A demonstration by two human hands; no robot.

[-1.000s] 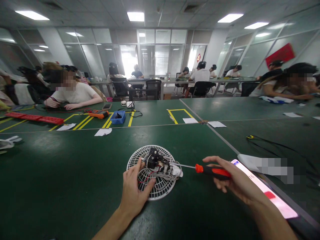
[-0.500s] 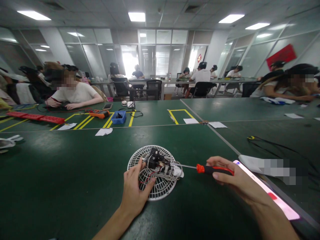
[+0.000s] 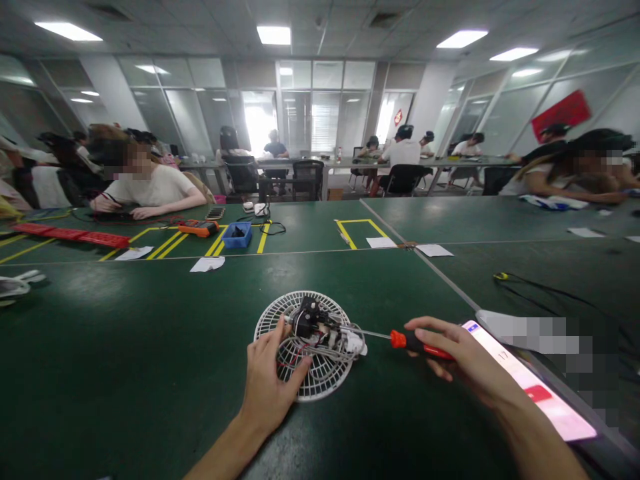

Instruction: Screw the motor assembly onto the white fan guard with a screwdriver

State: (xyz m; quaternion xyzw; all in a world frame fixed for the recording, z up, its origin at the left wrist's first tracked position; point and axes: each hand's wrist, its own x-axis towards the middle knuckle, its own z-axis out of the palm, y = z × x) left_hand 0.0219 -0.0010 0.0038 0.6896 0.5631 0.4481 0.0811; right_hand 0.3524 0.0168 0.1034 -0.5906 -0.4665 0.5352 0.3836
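A round white plastic grille [image 3: 325,388] lies on the green table, with a black motor assembly [image 3: 306,319] and coiled grey cable [image 3: 327,352] on top. My left hand [image 3: 273,373] rests at its left side, fingertips against the motor assembly and thumb over the cable and grille. To the right, my right hand [image 3: 450,347] is closed around the handle of a red and black screwdriver [image 3: 400,339]. The shaft points left and its tip reaches into the assembly, where it is hidden among the parts.
A lit phone [image 3: 530,383] lies beside my right forearm. Farther back are a blue bin [image 3: 237,235], an orange multimeter [image 3: 199,228], red trays [image 3: 70,235] and papers [image 3: 207,264]. A person [image 3: 160,187] sits across the table at the left.
My right hand has shifted its fingers and turned around the screwdriver handle, which has moved slightly left. My left hand and the grille look unmoved.
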